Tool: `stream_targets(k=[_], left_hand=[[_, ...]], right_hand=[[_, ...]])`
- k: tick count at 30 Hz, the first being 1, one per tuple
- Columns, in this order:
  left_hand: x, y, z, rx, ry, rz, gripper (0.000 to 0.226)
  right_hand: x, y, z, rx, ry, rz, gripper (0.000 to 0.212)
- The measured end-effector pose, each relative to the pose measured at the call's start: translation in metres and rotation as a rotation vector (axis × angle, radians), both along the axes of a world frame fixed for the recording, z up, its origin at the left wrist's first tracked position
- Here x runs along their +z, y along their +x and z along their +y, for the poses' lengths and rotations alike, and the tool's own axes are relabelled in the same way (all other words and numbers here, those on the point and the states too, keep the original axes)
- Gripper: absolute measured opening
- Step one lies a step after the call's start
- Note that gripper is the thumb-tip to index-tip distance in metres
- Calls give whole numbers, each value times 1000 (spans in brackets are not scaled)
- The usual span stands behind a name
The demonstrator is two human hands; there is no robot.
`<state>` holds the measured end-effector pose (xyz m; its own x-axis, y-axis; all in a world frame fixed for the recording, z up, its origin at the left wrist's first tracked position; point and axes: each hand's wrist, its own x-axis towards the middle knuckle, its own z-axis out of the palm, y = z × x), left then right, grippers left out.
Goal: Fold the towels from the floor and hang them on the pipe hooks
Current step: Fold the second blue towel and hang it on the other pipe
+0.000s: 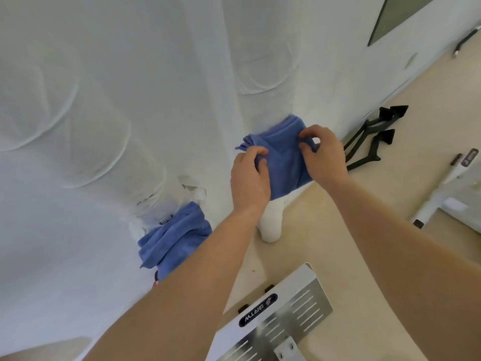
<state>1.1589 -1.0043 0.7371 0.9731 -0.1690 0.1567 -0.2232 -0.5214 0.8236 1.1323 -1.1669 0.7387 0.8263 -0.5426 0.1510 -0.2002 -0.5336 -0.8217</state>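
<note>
Here, both hands — left hand (250,178), right hand (325,155) — pinching first towel (286,160), second towel (177,238) hanging.

White sheeting (104,126) closes off the left side. Blue towel (283,162) and second towel (174,238) lie against it. Floor (325,217) open between white pipe (270,225) and black stand legs (369,142). Slotted metal plate (294,308) blocks the bottom.

Soft matt blue cloth towel (283,155), brushed slotted metal plate (294,316)
</note>
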Motion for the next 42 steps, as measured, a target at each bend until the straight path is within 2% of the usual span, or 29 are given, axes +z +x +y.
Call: stream_targets(k=[3, 5, 12, 16, 19, 21, 25, 28, 31, 34, 36, 39, 42], left_hand=[[-20, 14, -9, 59, -72, 4, 10], [-33, 15, -13, 87, -132, 9, 7], [-36, 4, -31, 118, -301, 20, 19], [-38, 8, -40, 220, -328, 94, 21], [-40, 14, -46, 298, -345, 142, 24], [-47, 15, -47, 321, -328, 209, 26], [-60, 17, -46, 338, -295, 370, 35], [-55, 18, -44, 312, -215, 403, 38], [-46, 14, -39, 309, -67, 226, 24], [-39, 13, -34, 268, -68, -26, 16], [-38, 14, -32, 203, -46, -125, 21], [-41, 13, -29, 106, 24, -223, 10], [-48, 11, -25, 43, 70, -255, 15]], right_hand=[[-14, 19, -18, 34, 3, 6, 4], [-19, 25, -22, 56, 35, -6, 8], [-26, 15, -23, 80, 211, -28, 34], [-28, 25, -22, 1, 162, 1, 17], [-35, 31, -23, -5, 121, 49, 11], [-42, 32, -24, 0, 99, 108, 17], [-57, 31, -24, 23, 216, 225, 46], [-49, 30, -23, 58, 255, 289, 49], [-37, 22, -21, 100, 152, 250, 39], [-30, 9, -15, 85, 149, 149, 12], [-26, 1, -10, 119, 217, 65, 29], [-25, -5, -8, 224, 99, 53, 42], [-28, -5, -11, 261, 4, 110, 55]])
